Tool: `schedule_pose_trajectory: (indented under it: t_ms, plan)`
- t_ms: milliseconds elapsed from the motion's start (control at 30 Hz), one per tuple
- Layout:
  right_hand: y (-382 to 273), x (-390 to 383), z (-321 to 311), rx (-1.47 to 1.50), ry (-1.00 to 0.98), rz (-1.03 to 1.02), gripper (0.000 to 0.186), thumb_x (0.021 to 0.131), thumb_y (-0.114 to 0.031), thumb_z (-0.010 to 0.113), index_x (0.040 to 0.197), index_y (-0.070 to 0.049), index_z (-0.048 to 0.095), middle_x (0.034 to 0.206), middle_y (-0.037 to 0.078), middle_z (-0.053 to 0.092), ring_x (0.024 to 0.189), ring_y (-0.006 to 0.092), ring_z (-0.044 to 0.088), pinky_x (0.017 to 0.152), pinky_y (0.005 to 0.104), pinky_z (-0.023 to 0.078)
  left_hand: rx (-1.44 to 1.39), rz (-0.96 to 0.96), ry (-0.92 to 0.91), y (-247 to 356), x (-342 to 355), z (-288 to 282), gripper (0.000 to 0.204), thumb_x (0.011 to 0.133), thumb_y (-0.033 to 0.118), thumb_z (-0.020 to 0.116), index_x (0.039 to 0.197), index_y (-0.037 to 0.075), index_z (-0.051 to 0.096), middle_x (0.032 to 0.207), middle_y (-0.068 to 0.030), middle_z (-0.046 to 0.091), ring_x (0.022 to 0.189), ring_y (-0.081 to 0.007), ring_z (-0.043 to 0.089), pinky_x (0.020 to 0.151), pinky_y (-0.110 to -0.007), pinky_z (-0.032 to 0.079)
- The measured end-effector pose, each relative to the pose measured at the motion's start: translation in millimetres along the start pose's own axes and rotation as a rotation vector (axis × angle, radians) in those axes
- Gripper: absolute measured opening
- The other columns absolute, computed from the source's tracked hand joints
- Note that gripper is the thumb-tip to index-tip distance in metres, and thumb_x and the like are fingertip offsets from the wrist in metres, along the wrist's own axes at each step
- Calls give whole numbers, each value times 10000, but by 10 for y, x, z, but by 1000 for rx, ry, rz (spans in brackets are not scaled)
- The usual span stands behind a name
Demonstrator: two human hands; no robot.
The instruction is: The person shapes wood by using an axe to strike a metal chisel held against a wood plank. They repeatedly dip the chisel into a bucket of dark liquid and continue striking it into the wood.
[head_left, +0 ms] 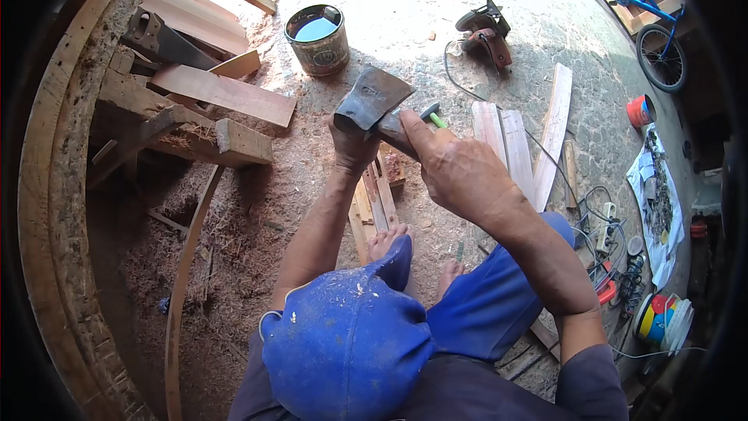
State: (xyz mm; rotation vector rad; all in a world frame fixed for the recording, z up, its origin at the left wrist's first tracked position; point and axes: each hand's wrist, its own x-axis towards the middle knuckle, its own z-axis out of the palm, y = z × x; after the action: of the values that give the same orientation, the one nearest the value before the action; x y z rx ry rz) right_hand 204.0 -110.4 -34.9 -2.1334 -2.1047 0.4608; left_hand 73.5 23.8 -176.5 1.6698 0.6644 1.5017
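Axe [375,99] is up in front of the person, just below the bucket [321,56] & a bit to its right. R hand [467,171] is wrapped round the handle [398,136], index finger laid along it; L hand [354,146] is under the head w/ its fingers mostly hidden, so can't tell if it's pinching the metal or just propping it. Step rn is prob tending to or checking the head, imo, and the next move calls for a steady grip w/ fingers clear of the edge. Material-wise: head's a dull, scuffed grey-brown wedge flaring wide; bucket's round, grimy, w/ liquid inside. Right of the bucket there's a dusty circular saw [489,37] and, further down, long pale planks [555,132], smooth-ish & straight-grained. Left of it, rough chunky timber [243,143], w/ fluffy reddish shavings [167,245] below.
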Motion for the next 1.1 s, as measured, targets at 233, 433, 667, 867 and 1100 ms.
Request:
schedule_pose_trajectory:
  t_ms: [233,433,667,867,1100]
  plan:
    - [36,-131,-136,245,254,-136,656,898,-42,608,1511,-65,376,1059,279,676,907,448,699,779,503,567,286,202,-15,-171,164,65,174,821,43,770,980,17,705,905,-54,740,865,-140,710,762,-311,556]
    - [-275,-15,-669,364,816,-422,702,832,46,647,1475,-104,411,984,201,708,862,365,746,704,419,593,-138,-188,26,-302,-14,-51,166,829,112,786,851,22,648,757,-51,678,698,-155,645,689,-343,526]
    - [56,-130,48,52,47,-26,643,894,-43,596,1489,-77,355,966,255,672,857,426,717,726,510,586,203,154,1,2,-173,154,260,864,129,755,1101,46,688,1062,-84,705,991,-228,677,852,-361,533]
    - [-114,-177,-516,363,518,-256,686,860,8,636,1496,-94,401,1002,278,680,856,418,720,706,491,569,-68,-133,14,-256,132,143,137,857,81,762,933,5,676,866,-72,713,813,-144,668,739,-328,537]
    - [-77,-18,-337,196,622,-234,530,861,-42,644,1341,-68,420,797,190,669,697,376,707,593,456,578,-178,-137,24,-528,-254,181,229,822,120,817,981,38,676,920,-74,687,943,-193,657,793,-376,523]
